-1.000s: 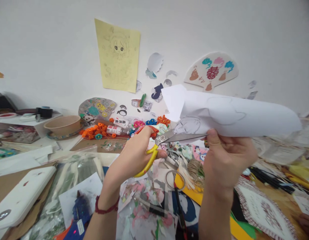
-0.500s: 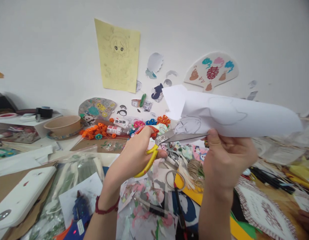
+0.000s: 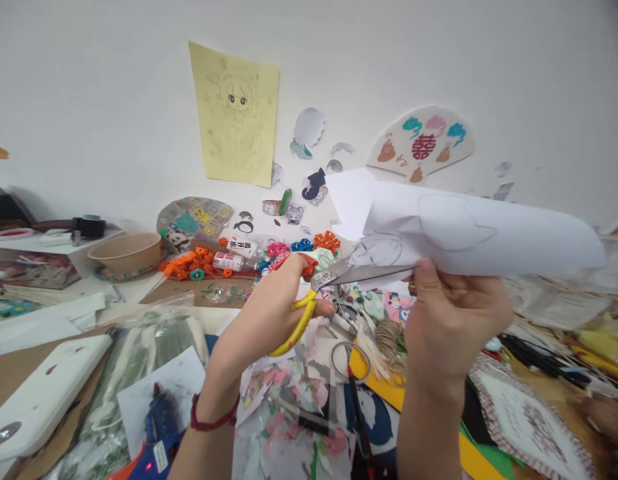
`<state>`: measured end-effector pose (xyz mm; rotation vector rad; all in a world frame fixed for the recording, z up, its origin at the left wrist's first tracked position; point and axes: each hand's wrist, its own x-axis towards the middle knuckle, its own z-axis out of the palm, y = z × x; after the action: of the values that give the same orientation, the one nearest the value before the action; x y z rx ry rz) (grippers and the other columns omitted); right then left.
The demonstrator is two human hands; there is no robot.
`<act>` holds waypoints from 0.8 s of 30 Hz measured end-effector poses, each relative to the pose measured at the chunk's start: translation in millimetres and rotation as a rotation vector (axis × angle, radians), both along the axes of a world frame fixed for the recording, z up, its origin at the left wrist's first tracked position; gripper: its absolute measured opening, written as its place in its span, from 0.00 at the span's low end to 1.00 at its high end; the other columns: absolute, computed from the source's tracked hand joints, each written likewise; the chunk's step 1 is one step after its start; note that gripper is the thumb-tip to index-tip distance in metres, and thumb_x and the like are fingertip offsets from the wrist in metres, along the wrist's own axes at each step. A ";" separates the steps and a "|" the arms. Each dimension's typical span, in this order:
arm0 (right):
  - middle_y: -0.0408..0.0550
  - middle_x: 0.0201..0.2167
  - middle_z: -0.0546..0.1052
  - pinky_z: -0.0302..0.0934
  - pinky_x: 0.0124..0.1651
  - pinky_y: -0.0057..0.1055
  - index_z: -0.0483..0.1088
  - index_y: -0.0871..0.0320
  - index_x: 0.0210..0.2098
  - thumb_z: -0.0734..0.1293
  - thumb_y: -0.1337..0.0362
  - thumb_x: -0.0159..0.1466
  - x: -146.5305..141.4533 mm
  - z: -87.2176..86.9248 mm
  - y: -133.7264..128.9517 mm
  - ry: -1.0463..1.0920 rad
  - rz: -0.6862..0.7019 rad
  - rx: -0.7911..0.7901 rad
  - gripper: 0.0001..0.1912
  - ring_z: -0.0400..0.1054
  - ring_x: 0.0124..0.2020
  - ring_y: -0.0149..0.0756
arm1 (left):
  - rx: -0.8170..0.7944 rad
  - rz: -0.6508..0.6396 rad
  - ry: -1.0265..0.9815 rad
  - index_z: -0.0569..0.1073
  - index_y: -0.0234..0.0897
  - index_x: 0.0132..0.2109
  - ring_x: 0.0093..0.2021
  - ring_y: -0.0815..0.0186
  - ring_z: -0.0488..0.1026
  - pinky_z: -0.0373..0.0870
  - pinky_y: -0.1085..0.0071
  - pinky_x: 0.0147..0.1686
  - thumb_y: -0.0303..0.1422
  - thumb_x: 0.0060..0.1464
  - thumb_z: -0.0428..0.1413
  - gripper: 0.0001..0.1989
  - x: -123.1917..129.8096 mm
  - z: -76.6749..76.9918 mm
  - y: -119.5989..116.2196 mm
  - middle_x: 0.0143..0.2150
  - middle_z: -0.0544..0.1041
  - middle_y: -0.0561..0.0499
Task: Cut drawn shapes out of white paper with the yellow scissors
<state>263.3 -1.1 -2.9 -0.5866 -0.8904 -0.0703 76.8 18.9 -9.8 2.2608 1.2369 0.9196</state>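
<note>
My left hand (image 3: 283, 303) is wrapped round the yellow handles of a pair of scissors (image 3: 333, 275), whose blades point right along the lower edge of a white sheet of paper (image 3: 449, 223). The blades look nearly closed at the paper's edge, with the tips close to my right thumb. My right hand (image 3: 456, 307) pinches that sheet from below, thumb in front and fingers partly hidden behind. Pencil lines show on the paper, including a drawn face (image 3: 376, 251) just above the blades. The sheet curls over at its right end.
Paper scraps (image 3: 289, 407) lie below my hands, with a twine roll (image 3: 387, 338) and a metal ring (image 3: 351, 362) beside them. Orange craft flowers (image 3: 196, 262), a round tub (image 3: 126, 253) and a white case (image 3: 43, 393) stand leftward. Another person's hand (image 3: 609, 417) is blurred at right.
My hands, the scissors and the paper hold almost the same place. At the lower right edge, the other person's hand has come further into view.
</note>
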 end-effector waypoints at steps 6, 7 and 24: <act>0.49 0.34 0.83 0.73 0.45 0.35 0.79 0.61 0.40 0.77 0.71 0.50 0.3 -0.7 0.4 0.003 0.041 0.038 0.17 0.78 0.36 0.39 | 0.002 0.012 0.020 0.60 0.42 0.43 0.37 0.60 0.66 0.62 0.66 0.35 0.32 0.52 0.55 0.12 -0.2 1.1 -0.6 0.39 0.72 0.51; 0.49 0.35 0.83 0.73 0.45 0.35 0.79 0.61 0.41 0.77 0.71 0.50 0.5 -0.8 0.6 0.002 0.037 0.038 0.17 0.78 0.36 0.38 | 0.003 0.014 0.023 0.60 0.42 0.42 0.37 0.60 0.66 0.62 0.66 0.35 0.32 0.52 0.55 0.12 0.0 1.3 -0.5 0.39 0.72 0.51; 0.47 0.32 0.83 0.73 0.42 0.34 0.80 0.60 0.39 0.77 0.71 0.50 0.9 0.9 -1.3 -0.009 0.036 0.038 0.15 0.78 0.35 0.37 | 0.044 -0.024 -0.011 0.63 0.42 0.49 0.47 0.56 0.69 0.64 0.62 0.44 0.34 0.54 0.55 0.15 -1.9 -0.6 2.1 0.48 0.73 0.48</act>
<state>264.2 -2.4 -2.0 -0.5348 -0.9067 -0.0571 74.8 21.0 -10.4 2.2961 1.1938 0.9586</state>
